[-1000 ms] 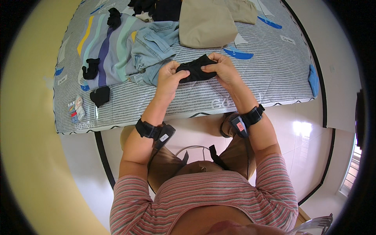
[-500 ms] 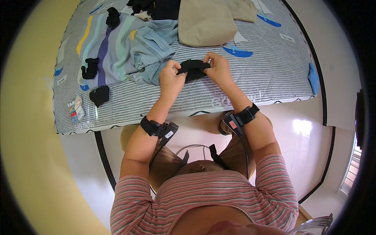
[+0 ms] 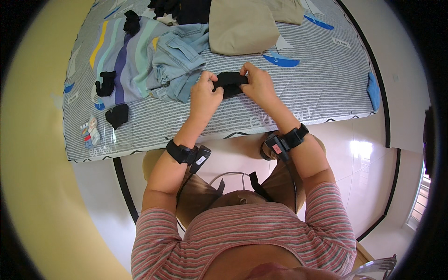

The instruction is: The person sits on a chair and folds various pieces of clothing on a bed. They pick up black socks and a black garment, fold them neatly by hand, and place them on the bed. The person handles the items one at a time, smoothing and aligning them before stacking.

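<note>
Between my two hands, just above the striped sheet, is a small black sock [image 3: 231, 84], bunched into a short bundle. My left hand [image 3: 205, 94] pinches its left end between thumb and fingers. At the other end my right hand [image 3: 259, 86] grips it, thumb and fingertips closed. Light blue denim garment [image 3: 179, 56] lies crumpled beyond my left hand, over a striped cloth [image 3: 133, 60] with purple, mint and yellow bands. A folded black sock [image 3: 117, 116] rests to the left, nearer the bed's edge.
Two black bunched pieces [image 3: 106, 84] lie on the striped cloth. A multicoloured sock bundle [image 3: 91, 132] sits at the near left corner. Beige trousers [image 3: 242, 30] and dark clothes [image 3: 193, 11] are at the far side. A blue cloth [image 3: 373, 92] hangs at the right edge.
My hands have drawn slightly closer together, and the black sock between them is more compact. Both hands keep their hold on it.
</note>
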Demonstrator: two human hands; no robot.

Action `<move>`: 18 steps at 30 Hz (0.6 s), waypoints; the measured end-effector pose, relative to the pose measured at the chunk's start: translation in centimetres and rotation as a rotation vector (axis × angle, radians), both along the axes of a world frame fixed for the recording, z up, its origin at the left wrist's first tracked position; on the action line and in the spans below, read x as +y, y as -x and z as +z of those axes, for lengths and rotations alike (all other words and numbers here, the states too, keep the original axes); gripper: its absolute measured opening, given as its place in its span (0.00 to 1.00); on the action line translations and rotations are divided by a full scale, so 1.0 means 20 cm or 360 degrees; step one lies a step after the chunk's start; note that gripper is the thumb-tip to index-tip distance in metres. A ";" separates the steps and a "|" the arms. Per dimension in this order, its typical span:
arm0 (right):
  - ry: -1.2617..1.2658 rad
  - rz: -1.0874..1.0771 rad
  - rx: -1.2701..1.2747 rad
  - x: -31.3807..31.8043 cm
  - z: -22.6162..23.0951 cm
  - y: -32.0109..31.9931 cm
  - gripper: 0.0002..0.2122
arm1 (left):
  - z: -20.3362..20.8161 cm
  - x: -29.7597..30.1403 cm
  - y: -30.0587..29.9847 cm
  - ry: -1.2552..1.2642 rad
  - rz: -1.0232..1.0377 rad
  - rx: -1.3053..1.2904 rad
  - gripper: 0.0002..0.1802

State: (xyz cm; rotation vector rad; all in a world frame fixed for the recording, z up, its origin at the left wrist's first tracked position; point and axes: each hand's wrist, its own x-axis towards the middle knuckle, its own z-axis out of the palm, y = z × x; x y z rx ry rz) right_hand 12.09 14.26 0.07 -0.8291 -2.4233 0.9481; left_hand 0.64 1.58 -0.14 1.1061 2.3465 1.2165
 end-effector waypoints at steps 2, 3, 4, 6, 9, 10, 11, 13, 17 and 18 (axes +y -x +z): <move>-0.0082 -0.0051 -0.0154 -0.03 0.03 0.00 0.13 | 0.01 0.00 -0.02 0.0072 0.0058 0.0177 0.17; -0.0102 -0.0053 -0.0180 -0.03 0.04 -0.01 0.14 | 0.00 0.00 -0.02 0.0106 0.0070 0.0320 0.17; -0.0122 -0.0054 -0.0206 -0.03 0.05 -0.01 0.14 | -0.03 0.01 -0.01 0.0139 0.0082 0.0464 0.18; -0.0167 -0.0055 -0.0223 -0.04 0.05 -0.01 0.15 | -0.03 0.01 -0.02 0.0206 0.0103 0.0647 0.19; -0.0239 -0.0051 -0.0203 -0.04 0.04 -0.02 0.15 | 0.01 0.01 -0.04 0.0275 0.0113 0.0752 0.19; -0.0261 -0.0048 -0.0198 -0.05 0.04 -0.02 0.15 | -0.01 0.01 -0.03 0.0279 0.0104 0.0777 0.20; -0.0283 -0.0046 -0.0194 -0.05 0.04 -0.02 0.15 | -0.01 0.01 -0.03 0.0284 0.0095 0.0802 0.20; -0.0299 0.0014 -0.0165 -0.04 0.03 -0.03 0.15 | -0.01 0.00 -0.03 0.0301 0.0053 0.0769 0.21; -0.0251 0.0232 -0.0237 -0.02 0.05 -0.04 0.16 | -0.02 -0.02 -0.02 0.0284 -0.0003 0.0642 0.23; -0.0259 0.0272 -0.0224 -0.02 0.05 -0.05 0.16 | -0.02 -0.02 -0.02 0.0297 0.0000 0.0659 0.23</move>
